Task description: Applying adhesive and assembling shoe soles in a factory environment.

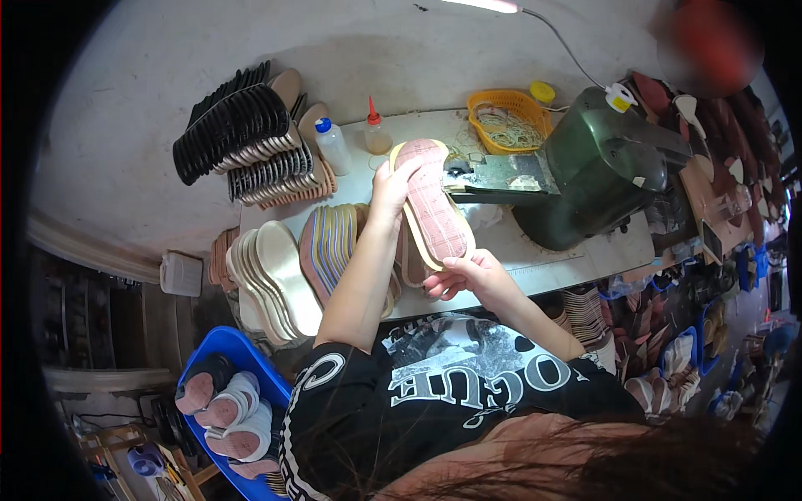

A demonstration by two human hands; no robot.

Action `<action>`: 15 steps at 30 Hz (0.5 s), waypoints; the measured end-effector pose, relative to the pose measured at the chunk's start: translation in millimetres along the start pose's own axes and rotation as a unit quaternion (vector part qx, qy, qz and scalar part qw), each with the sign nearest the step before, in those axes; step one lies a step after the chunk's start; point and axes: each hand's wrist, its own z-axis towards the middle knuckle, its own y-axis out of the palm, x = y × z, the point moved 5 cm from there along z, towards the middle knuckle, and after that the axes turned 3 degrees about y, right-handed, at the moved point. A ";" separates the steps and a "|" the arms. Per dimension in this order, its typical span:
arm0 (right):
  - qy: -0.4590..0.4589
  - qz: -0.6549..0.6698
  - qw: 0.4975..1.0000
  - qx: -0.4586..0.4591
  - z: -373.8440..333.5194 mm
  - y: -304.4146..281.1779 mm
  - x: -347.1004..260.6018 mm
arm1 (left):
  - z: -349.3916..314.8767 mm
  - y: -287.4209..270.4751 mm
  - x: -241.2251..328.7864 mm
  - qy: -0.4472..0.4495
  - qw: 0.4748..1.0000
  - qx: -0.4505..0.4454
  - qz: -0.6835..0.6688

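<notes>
A shoe insole (436, 210), brownish pink with a pale yellow edge, is held up between both hands. My left hand (393, 185) is closed on its upper left side, with the thumb lying across the pink face. At the lower end, my right hand (468, 274) pinches the rim between thumb and fingers. The insole's upper right edge meets the tip of the flat arm of a green sewing machine (576, 167); whether they touch is hard to tell. Beneath my left forearm lie a stack of striped-edge insoles (330, 242) and a stack of cream insoles (276, 275).
Black soles (234, 125) are piled at the back left. Near them stand a blue-capped bottle (332, 149) and a red-tipped bottle (378, 134). A yellow basket (510, 125) holds thread or bands. A blue bin (213, 351) with shoes sits lower left. More shoe parts (668, 367) crowd the right.
</notes>
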 end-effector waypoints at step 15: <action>-0.069 0.104 0.990 0.059 28.8 -7.3 -18.9 | 40.4 6.3 -9.9 0.007 0.998 0.019 0.054</action>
